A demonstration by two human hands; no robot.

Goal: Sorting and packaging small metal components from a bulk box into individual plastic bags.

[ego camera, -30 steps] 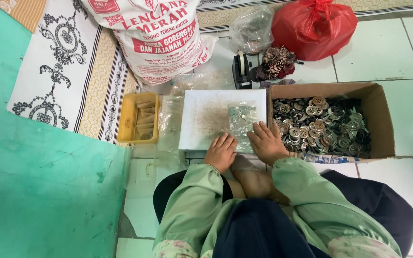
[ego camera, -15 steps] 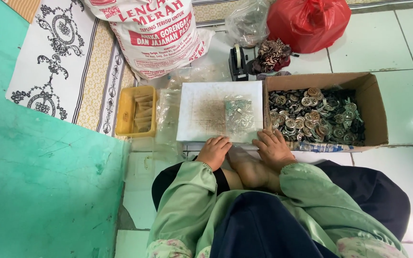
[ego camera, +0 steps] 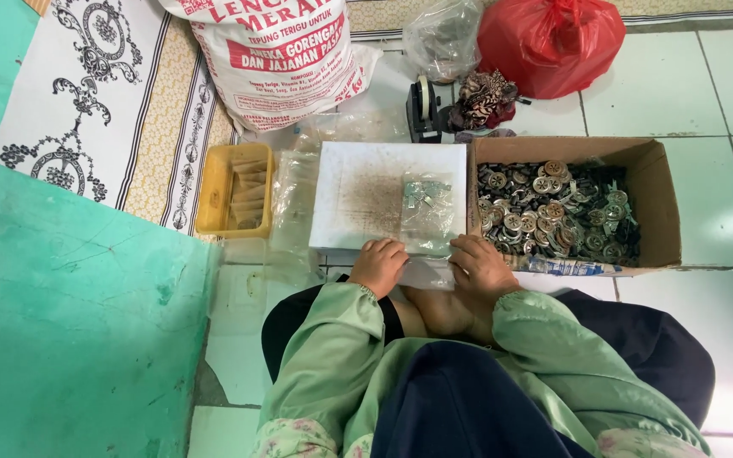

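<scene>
Head view: the left hand (ego camera: 377, 265) rests knuckles up, fingers curled, at the near edge of the white board (ego camera: 358, 199); whether it grips anything cannot be told. The right hand (ego camera: 483, 270) lies flat and loosely open at the same edge, holding nothing visible. The clear bag of small metal parts (ego camera: 425, 208) lies on the board at 11 o'clock from the right hand, the nearer hand, its long axis running 12 to 6. The cardboard box of metal parts (ego camera: 657, 203) abuts the board at 3 o'clock; a yellow tray (ego camera: 214, 191) flanks at 9, with open board between
</scene>
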